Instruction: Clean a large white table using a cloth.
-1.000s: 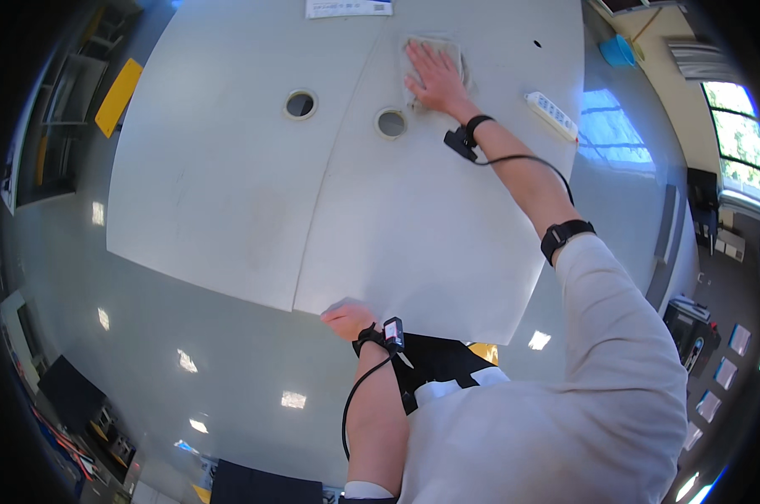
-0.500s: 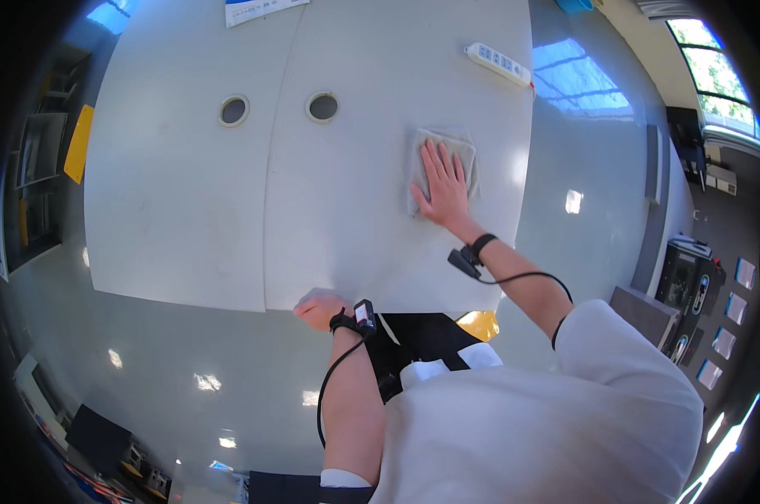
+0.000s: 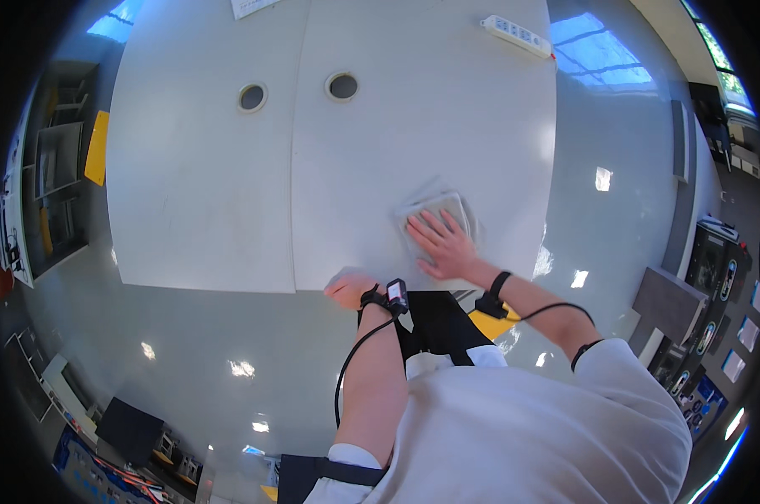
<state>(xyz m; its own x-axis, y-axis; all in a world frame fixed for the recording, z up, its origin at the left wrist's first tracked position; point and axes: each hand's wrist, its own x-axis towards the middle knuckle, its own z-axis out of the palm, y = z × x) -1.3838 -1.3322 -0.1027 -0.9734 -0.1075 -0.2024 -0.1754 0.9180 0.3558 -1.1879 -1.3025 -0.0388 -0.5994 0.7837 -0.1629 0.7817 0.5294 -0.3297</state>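
My right hand lies flat on a folded light-grey cloth, its fingers slightly spread. The cloth rests on the white tabletop, right of the middle and not far from the near edge, and its outline is a little blurred. At the near edge, close to the seam between two table panels, my left hand rests with its fingers curled in. Nothing shows in it. Straps with small dark devices and cables circle both wrists.
A white power strip lies at the far right table edge. Two round cable holes, one ringed hole left of the seam and another ringed hole right of it, pierce the top. Part of a paper sheet shows at the far edge.
My right hand has drawn the cloth nearer to me across the tabletop, and the hand now angles more to the left. The left hand stays at the near edge; the whole view has shifted.
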